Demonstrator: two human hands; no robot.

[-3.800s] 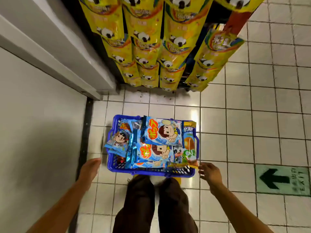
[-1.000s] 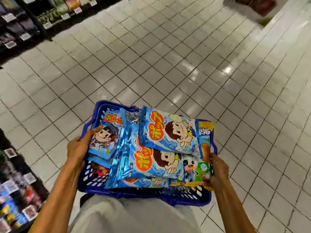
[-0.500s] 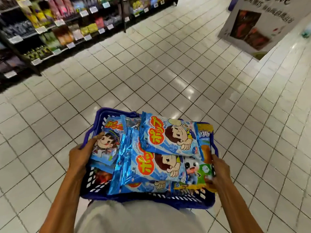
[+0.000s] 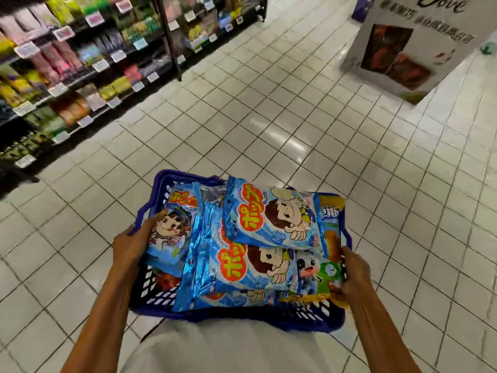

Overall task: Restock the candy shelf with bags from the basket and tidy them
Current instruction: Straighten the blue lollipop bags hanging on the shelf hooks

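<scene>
Evidently the person is carrying the basket (image 4: 149, 288) at waist height, left hand (image 4: 131, 244) and right hand (image 4: 355, 275) each gripping a side rim, bags (image 4: 269, 219) piled inside. Next is likely setting it down beside the shelves (image 4: 80, 63).

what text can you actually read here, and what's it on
"ポップ": top blue candy bag in the basket.
"ポッ", rest covered: blue bag under it.
"ove", start cut off: white sign; its Chinese line is blurred.
Shelf price tags: too blurred to read.
</scene>
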